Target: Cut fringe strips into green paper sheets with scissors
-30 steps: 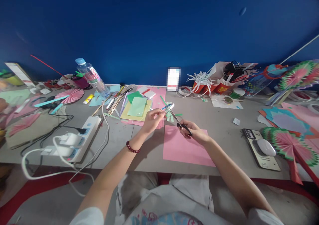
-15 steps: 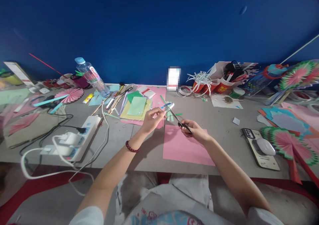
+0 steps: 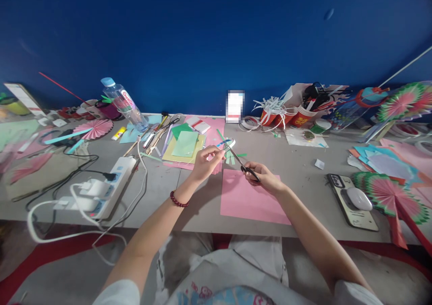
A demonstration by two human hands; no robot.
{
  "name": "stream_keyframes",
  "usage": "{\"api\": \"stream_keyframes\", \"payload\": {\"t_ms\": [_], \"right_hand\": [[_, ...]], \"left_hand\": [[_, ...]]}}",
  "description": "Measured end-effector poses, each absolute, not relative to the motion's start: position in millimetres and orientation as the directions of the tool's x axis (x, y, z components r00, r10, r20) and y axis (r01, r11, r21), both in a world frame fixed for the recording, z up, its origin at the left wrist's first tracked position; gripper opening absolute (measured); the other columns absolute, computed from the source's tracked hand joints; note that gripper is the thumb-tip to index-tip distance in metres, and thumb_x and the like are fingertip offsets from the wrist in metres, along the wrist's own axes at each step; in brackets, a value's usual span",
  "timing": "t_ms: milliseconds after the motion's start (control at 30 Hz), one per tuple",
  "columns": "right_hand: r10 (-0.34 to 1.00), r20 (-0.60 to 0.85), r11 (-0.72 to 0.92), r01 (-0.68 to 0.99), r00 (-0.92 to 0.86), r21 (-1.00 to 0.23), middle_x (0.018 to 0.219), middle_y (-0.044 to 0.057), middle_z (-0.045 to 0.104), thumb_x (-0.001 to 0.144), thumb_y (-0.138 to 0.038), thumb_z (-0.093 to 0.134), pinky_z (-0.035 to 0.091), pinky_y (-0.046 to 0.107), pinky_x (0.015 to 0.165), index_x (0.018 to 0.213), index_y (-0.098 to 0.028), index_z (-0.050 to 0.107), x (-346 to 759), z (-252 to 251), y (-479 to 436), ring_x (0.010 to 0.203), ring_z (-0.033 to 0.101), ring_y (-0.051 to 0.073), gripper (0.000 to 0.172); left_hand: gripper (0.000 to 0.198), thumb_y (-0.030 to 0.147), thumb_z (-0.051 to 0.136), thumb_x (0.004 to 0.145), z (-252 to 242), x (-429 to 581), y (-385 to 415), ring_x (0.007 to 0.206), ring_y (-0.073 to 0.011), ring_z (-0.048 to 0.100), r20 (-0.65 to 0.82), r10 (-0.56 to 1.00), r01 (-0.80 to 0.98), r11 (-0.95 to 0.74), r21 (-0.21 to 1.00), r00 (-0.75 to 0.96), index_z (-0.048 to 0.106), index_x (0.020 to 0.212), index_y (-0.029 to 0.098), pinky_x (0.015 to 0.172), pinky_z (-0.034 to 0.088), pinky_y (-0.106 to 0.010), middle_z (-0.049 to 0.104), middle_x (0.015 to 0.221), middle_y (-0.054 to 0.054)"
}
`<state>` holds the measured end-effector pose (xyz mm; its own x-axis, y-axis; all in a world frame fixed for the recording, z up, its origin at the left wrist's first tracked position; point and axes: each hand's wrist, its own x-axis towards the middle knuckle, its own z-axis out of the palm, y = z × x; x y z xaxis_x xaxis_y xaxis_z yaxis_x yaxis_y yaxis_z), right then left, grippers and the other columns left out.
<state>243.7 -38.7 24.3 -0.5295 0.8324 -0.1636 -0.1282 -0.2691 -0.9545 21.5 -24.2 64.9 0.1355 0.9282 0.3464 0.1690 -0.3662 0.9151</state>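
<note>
My right hand [image 3: 259, 175] is wrapped around the black handles of a pair of scissors [image 3: 238, 158]. Their metal blades point up and left, with the tips close to my left fingers. My left hand [image 3: 208, 161] is in a pinch, thumb against index finger, beside the blade tips; whatever it holds is too small to make out. Just beyond the blades lies a white and blue item [image 3: 231, 142], with narrow green paper strips [image 3: 231, 157] beside it. Under the scissors and my right wrist, a pink sheet of paper [image 3: 249, 201] lies flat.
Left of my hands are stacked coloured papers [image 3: 185, 143], a tilted water bottle [image 3: 125, 104] and a power strip [image 3: 116, 185] with cables. To the right are a phone [image 3: 351, 206], a pink-and-green paper fan [image 3: 393, 190] and red cups [image 3: 302, 116] by the blue wall.
A green strip seen beyond the blade tips half a second ago hardly shows now. Both hands stay nearly in place, and my right hand still holds the scissors.
</note>
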Motion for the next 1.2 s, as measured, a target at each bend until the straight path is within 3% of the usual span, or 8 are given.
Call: {"api": "stream_keyframes", "payload": {"t_ms": [1200], "right_hand": [[0.840, -0.164, -0.254, -0.108, -0.518, -0.961, 0.054, -0.008, 0.034, 0.076, -0.039, 0.071, 0.016, 0.021, 0.045, 0.080, -0.017, 0.051, 243.3, 24.0, -40.6, 0.047, 0.024, 0.006, 0.030]], "left_hand": [[0.027, 0.033, 0.057, 0.084, 63.0, 21.5, -24.6, 0.068, -0.0153, 0.054, 0.364, 0.919, 0.131, -0.384, 0.914, 0.152, 0.060, 0.062, 0.019, 0.071, 0.041, -0.030, 0.063, 0.066, -0.002]]}}
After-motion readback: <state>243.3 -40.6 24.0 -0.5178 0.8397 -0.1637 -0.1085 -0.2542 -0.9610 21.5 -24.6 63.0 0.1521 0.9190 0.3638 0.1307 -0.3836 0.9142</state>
